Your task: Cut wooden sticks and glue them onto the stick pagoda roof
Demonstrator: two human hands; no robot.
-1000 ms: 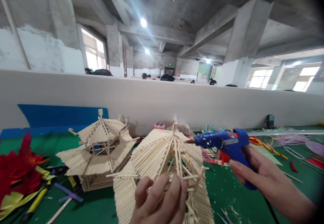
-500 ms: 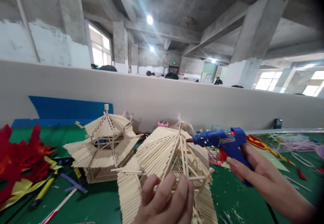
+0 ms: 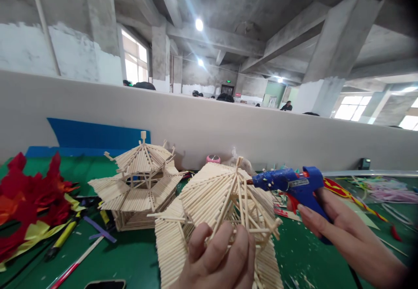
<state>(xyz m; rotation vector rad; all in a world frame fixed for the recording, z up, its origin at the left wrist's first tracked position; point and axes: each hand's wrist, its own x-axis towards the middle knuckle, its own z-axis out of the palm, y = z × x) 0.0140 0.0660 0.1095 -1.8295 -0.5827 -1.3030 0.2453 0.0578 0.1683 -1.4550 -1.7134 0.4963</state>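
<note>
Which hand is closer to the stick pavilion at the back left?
Left. The left hand touches the front stick model, right of that pavilion; the right hand, holding the blue glue gun, is farther right.

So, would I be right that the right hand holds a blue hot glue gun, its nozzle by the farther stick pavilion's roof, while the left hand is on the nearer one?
Not quite: the head view shows the nozzle by the roof of the nearer stick pavilion, which the left hand indeed touches. The right hand does hold the blue hot glue gun.
</note>
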